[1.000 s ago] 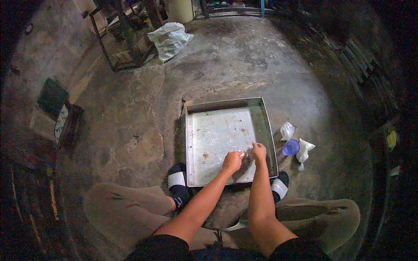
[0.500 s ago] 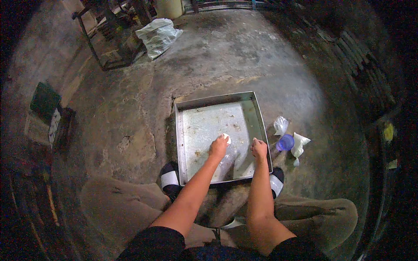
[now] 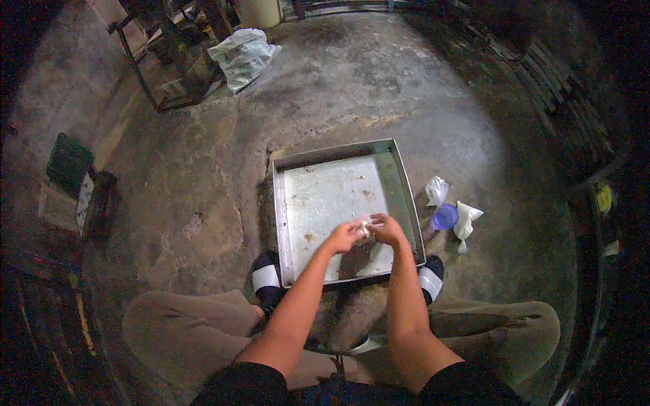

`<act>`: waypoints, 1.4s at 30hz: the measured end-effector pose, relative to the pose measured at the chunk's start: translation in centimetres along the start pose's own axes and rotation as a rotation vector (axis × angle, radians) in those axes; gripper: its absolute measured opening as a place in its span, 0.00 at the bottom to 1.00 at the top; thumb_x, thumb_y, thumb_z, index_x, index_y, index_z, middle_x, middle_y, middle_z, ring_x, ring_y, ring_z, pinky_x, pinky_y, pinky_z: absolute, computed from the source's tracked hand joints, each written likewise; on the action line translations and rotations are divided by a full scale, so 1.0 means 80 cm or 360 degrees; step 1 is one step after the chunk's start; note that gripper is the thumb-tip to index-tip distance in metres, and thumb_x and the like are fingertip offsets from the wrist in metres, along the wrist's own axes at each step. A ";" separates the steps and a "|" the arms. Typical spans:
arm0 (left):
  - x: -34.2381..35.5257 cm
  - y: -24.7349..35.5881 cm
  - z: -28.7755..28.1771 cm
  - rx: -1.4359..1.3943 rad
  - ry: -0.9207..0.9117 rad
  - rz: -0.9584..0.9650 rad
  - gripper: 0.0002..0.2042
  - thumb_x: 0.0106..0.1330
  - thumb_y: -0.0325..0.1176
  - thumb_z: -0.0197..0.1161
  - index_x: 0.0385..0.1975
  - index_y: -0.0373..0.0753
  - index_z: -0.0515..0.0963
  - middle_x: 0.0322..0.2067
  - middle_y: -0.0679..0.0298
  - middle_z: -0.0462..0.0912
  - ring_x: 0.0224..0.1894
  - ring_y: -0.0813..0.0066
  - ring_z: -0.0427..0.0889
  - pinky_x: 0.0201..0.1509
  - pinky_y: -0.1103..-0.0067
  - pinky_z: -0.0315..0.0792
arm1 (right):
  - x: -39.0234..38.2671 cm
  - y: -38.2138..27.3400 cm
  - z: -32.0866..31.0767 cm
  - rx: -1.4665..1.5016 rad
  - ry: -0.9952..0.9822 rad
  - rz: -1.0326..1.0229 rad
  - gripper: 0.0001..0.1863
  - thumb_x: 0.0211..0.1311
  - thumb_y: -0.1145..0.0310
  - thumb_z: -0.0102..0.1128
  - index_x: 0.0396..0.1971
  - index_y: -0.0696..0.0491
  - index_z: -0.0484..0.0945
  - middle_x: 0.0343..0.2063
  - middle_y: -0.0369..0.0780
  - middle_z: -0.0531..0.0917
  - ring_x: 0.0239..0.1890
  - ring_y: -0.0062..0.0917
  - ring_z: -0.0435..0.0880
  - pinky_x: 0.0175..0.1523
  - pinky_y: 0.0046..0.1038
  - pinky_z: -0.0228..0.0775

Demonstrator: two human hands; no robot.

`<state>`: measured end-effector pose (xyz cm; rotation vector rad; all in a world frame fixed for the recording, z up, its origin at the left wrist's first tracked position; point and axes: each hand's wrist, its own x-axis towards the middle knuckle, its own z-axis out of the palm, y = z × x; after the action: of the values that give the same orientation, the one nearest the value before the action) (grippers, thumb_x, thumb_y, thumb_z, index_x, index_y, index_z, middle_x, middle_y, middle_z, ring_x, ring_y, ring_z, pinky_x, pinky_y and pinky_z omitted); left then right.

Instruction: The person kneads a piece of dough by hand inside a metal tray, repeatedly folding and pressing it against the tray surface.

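In the head view, a shallow, square metal pan (image 3: 325,196) with straight walls and a brown-flecked base sits on rough concrete (image 3: 183,169); over its near part, the left hand (image 3: 344,237) and right hand (image 3: 387,231) meet, fingers bent, at a small white wad (image 3: 366,229); motion blur hides each one's grip, so I cannot tell which grasps it; beside the pan, a translucent purple cup (image 3: 444,218) touches a plump plastic bag (image 3: 467,218).

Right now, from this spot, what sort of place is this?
Probably a workshop or storage area, though the dim edges hide much. Pointing that way are the stained, cracked grey concrete floor, a crumpled white plastic sack and a pale cylindrical container beyond it.
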<state>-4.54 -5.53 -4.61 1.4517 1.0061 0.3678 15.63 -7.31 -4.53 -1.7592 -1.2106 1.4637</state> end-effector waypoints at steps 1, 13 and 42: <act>0.006 0.013 0.004 -0.0304 0.0056 -0.0015 0.22 0.68 0.31 0.56 0.63 0.45 0.68 0.59 0.57 0.74 0.55 0.68 0.75 0.59 0.75 0.68 | -0.002 0.009 -0.002 -0.0258 0.0031 -0.0102 0.32 0.50 0.57 0.72 0.54 0.56 0.74 0.43 0.50 0.83 0.40 0.32 0.84 0.43 0.31 0.76; -0.018 -0.023 -0.050 0.1071 0.0543 -0.0069 0.27 0.62 0.27 0.56 0.63 0.36 0.64 0.63 0.52 0.67 0.64 0.53 0.67 0.66 0.69 0.63 | -0.062 0.009 0.176 -0.2017 0.1114 -0.0499 0.17 0.61 0.70 0.51 0.48 0.61 0.73 0.49 0.50 0.74 0.51 0.47 0.76 0.47 0.37 0.78; -0.030 -0.052 -0.049 0.1003 0.0336 0.0026 0.26 0.52 0.20 0.52 0.54 0.46 0.77 0.58 0.59 0.73 0.54 0.55 0.77 0.58 0.70 0.71 | -0.043 -0.042 0.086 -0.0749 0.0517 -0.0431 0.15 0.57 0.59 0.61 0.31 0.58 0.81 0.27 0.50 0.83 0.32 0.44 0.83 0.40 0.39 0.75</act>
<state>-10.27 -5.46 -6.90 2.0146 1.3569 0.2240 8.03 -9.78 -1.84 -1.9343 -1.6234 0.7400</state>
